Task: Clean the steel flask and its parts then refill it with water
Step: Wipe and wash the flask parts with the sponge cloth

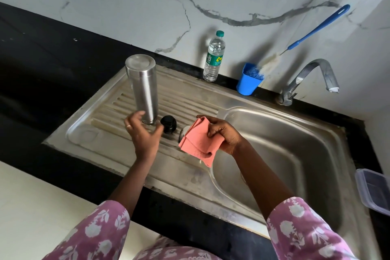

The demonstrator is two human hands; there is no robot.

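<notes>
Right hand (223,137) grips pink cloth (199,143); steel flask (143,88) stands inverted

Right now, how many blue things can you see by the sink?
2: a blue cup on the counter behind the basin, and a blue-handled bottle brush standing in it, leaning against the wall. Others may be out of view.

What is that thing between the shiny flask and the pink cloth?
A small black cap sits on the draining board between the steel flask and the pink cloth, as the head view shows.
</notes>
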